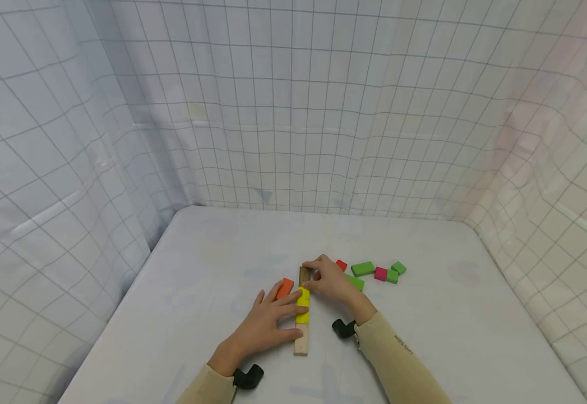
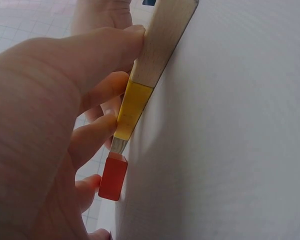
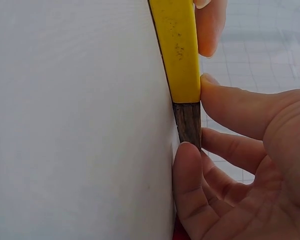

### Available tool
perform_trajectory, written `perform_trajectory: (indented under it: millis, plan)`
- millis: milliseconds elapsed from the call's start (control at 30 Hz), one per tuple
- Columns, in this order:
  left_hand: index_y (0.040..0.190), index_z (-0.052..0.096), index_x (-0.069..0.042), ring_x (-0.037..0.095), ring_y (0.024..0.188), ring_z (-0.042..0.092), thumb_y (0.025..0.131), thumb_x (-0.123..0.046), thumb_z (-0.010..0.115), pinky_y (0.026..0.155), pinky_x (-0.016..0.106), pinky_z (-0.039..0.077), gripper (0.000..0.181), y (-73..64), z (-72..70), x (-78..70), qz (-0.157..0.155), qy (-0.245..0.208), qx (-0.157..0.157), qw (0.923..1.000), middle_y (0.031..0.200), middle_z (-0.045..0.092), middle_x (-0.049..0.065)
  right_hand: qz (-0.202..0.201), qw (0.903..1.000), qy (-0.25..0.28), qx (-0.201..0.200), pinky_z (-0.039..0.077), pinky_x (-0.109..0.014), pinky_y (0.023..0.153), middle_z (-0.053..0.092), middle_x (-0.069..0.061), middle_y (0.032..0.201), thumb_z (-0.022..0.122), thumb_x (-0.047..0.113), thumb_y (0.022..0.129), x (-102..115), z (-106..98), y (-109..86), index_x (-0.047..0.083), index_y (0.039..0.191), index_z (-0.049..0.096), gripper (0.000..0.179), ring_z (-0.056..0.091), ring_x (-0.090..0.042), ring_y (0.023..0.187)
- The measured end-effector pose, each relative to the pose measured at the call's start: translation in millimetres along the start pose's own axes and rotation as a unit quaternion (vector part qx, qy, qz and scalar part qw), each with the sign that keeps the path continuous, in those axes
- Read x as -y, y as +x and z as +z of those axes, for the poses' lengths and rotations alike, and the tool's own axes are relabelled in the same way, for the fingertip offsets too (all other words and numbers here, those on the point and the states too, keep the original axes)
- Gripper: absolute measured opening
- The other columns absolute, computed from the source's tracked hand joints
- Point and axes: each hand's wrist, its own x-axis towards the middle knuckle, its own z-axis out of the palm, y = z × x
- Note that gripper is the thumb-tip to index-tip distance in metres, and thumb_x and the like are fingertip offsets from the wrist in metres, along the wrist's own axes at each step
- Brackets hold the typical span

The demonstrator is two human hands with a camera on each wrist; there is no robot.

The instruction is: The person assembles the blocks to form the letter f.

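A straight row of blocks lies on the table: a pale wooden block [image 1: 300, 347] nearest, a yellow stretch [image 1: 303, 298] in the middle, a dark brown wooden block [image 1: 302, 275] at the far end. My left hand [image 1: 260, 328] is spread over the row's left side, its thumb on the pale block and fingertips at the yellow part. Beside its fingers lies an orange block [image 1: 285, 287]. My right hand [image 1: 333, 280] curls about the dark block [image 3: 189, 122], a finger at its far end and the thumb near the yellow joint.
Right of the row lie loose blocks: a red one [image 1: 341, 265], green ones [image 1: 363, 269] and a pink one [image 1: 380, 274]. A white sheet covers the table [image 1: 449, 320]. Grid-patterned curtains [image 1: 293, 112] stand behind and at both sides.
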Motion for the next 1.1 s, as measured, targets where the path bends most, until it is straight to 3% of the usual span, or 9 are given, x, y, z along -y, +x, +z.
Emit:
perform_trajectory:
  millis: [867, 1100]
  plan:
    - [0.134, 0.065, -0.037, 0.036, 0.152, 0.011, 0.091, -0.057, 0.067, 0.106, 0.077, 0.01, 0.048, 1.2, -2.9, -0.7, 0.004, 0.004, -0.006, 1.0, 0.156, 0.042, -0.008, 0.023, 0.9996, 0.0, -0.016, 0.048, -0.03, 0.074, 0.055, -0.005, 0.116, 0.077, 0.029, 0.091, 6, 2, -0.2, 0.012, 0.14, 0.061, 0.055, 0.053, -0.017, 0.09]
    - [0.14, 0.061, -0.031, 0.038, 0.152, 0.012, 0.093, -0.056, 0.065, 0.107, 0.077, 0.012, 0.053, 1.8, -2.6, 3.1, 0.005, -0.014, -0.008, 0.9999, 0.158, 0.039, -0.003, 0.001, 0.9999, -0.003, -0.011, 0.053, -0.034, 0.079, 0.055, -0.009, 0.126, 0.074, 0.03, 0.094, 11, -3, -10.3, 0.01, 0.142, 0.058, 0.055, 0.057, -0.019, 0.098]
